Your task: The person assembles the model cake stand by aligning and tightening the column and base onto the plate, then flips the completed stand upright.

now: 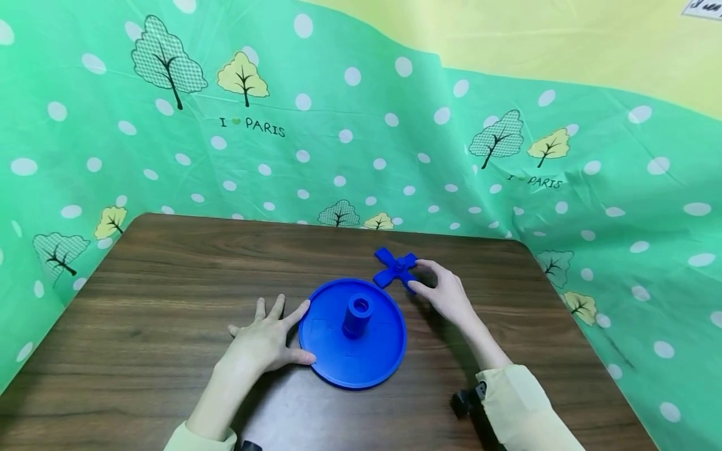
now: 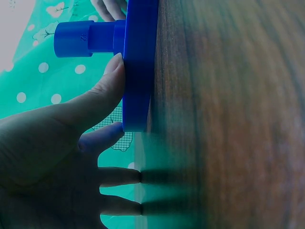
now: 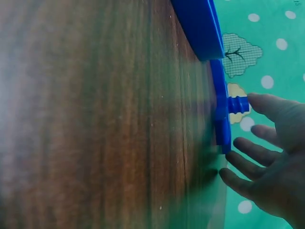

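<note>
A round blue plastic disc [image 1: 375, 363] lies flat on the wooden table, with a short hollow post [image 1: 358, 316] standing up from it. My left hand [image 1: 261, 341] rests at the disc's left edge, fingers spread. In the left wrist view its thumb [image 2: 112, 76] and index fingertip touch the rim, while other fingertips reach the tabletop. Just beyond the disc, to the right, lies a blue four-armed cross piece [image 1: 397, 266] with a ribbed peg [image 3: 238, 104] at its centre. My right hand [image 1: 442, 291] is at the cross's right arms, thumb and fingers apart and loosely bent.
The brown wooden table [image 1: 214, 257] has rounded far corners. Behind and beside it hangs a green curtain [image 1: 338, 100] with white dots and printed trees. A black strap device [image 1: 465, 402] sits at my right wrist, by the pale sleeve [image 1: 524, 407].
</note>
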`<state>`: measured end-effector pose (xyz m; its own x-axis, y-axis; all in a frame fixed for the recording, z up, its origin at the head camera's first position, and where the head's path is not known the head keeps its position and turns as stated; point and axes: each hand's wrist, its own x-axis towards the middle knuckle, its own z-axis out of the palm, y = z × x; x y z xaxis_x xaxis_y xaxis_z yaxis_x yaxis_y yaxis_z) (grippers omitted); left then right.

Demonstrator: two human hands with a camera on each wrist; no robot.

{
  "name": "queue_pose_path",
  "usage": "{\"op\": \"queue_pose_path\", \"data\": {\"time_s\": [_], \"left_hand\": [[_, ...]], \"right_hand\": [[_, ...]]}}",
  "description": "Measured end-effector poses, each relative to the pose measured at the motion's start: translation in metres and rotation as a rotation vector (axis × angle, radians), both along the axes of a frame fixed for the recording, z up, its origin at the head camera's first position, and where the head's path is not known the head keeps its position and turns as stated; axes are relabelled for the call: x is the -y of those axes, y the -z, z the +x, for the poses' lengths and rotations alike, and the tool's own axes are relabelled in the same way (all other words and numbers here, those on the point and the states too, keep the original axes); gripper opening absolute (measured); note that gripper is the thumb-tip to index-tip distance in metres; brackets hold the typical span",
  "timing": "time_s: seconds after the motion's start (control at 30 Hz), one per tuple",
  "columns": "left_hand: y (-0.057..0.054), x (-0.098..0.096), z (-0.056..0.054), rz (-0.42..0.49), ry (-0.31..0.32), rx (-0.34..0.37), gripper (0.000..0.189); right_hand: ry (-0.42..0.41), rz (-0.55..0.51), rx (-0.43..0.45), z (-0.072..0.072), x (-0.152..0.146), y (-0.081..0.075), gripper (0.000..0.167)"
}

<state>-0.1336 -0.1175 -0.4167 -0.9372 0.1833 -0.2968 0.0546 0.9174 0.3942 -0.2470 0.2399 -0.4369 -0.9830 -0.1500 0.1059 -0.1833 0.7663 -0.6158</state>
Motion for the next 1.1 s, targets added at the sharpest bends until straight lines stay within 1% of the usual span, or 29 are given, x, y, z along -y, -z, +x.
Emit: {"op": "queue_pose_path", "data": {"time_s": [0.23, 0.4, 0.5, 0.73, 0.93, 1.1], "left_hand": [[0.000, -0.002, 0.001, 0.002, -0.004, 0.004, 0.104], [-0.001, -0.002, 0.001, 0.001, -0.009, 0.011, 0.104], [-0.001, -0.003, 0.001, 0.000, -0.010, 0.016, 0.104], [-0.002, -0.002, 0.002, 0.001, -0.014, 0.021, 0.103], [-0.002, -0.002, 0.003, 0.000, -0.015, 0.007, 0.104], [-0.002, -0.002, 0.002, -0.005, -0.022, 0.010, 0.104]], "right_hand": [[0.032, 0.078, 0.041, -0.007, 0.002, 0.001, 0.058], [0.048, 0.137, 0.038, -0.010, 0.002, 0.002, 0.056], [0.040, 0.163, 0.031, -0.012, 0.002, 0.004, 0.053], [0.032, 0.180, 0.035, -0.015, 0.004, 0.006, 0.040], [0.055, 0.190, 0.025, -0.016, 0.006, 0.008, 0.032], [0.082, 0.182, 0.028, -0.016, 0.009, 0.006, 0.030]]}}
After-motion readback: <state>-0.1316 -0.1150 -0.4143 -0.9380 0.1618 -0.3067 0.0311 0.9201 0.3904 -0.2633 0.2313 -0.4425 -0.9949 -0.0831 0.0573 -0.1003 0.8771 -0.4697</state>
